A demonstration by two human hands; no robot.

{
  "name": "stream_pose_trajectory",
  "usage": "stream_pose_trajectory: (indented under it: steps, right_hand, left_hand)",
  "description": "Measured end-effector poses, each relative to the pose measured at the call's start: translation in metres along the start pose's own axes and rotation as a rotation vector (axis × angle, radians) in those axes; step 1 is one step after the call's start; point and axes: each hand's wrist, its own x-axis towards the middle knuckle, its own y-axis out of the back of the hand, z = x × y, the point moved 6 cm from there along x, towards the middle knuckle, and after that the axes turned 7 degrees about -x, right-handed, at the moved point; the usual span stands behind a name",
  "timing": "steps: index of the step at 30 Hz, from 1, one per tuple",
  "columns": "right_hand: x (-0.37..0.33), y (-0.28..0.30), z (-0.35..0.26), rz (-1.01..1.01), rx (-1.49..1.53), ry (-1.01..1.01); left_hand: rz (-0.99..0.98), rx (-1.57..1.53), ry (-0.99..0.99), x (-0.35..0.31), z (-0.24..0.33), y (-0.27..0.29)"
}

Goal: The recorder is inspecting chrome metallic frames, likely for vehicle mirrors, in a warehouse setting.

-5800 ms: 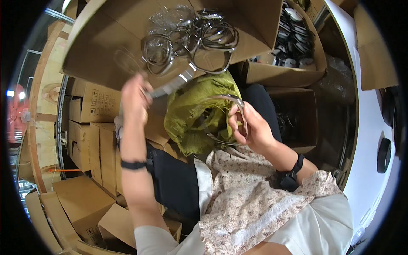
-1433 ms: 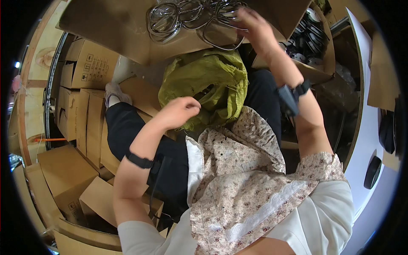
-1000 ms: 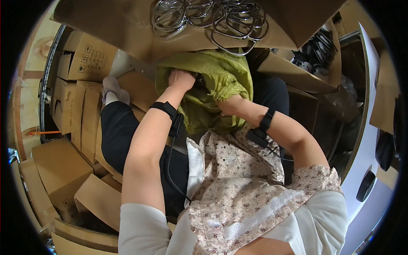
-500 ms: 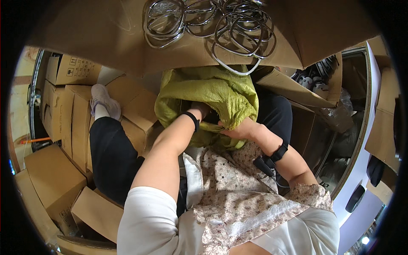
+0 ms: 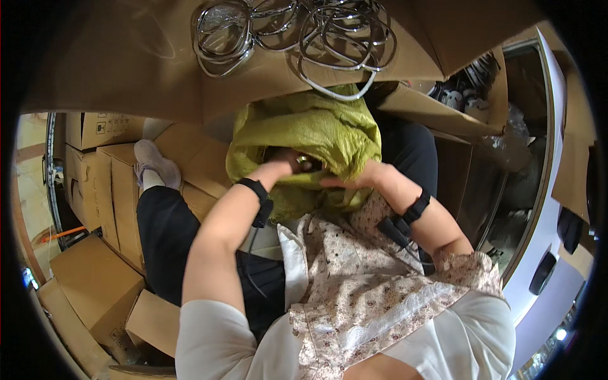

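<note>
A yellow-green woven sack [image 5: 304, 130] lies bunched between my legs, its mouth gaping toward me. Just inside the mouth is my left hand [image 5: 286, 163], its fingers curled in shadow beside a small shiny metal piece [image 5: 303, 160]. What exactly those fingers hold is too dark to make out. My right hand [image 5: 360, 177] grips the sack's right edge, with part of the hand behind a fold of the fabric. Both wrists carry black straps.
Above the sack, an open cardboard box [image 5: 145, 69] holds several chrome wire loops [image 5: 342, 47]. Another box [image 5: 437, 114] with grey-white parts stands to the right, a plastic bag [image 5: 516, 136] beside it. Stacked cartons [image 5: 95, 278] fill the left side.
My left hand has drawn back toward the sack's mouth, and a shiny metal piece now shows by it. My right hand stays at the sack's edge. The view has shifted slightly.
</note>
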Motion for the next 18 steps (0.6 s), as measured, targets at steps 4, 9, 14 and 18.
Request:
stream_pose_trajectory:
  steps: [4, 9, 14, 18]
  right_hand:
    - [-0.001, 0.023, -0.011, 0.152, 0.047, 0.040]
    - [-0.018, 0.042, -0.033, 0.291, -0.135, 0.064]
    - [-0.048, 0.042, -0.037, 0.256, 0.592, -0.137]
    - [-0.074, 0.050, -0.064, 0.296, 0.879, 0.127]
  left_hand:
    - [-0.113, -0.411, 0.322, -0.043, 0.007, 0.072]
    - [0.076, -1.047, 0.198, -0.103, 0.066, 0.141]
    - [0.075, -1.329, 0.245, -0.186, 0.121, 0.137]
    - [-0.002, -1.611, 0.081, -0.227, 0.164, 0.116]
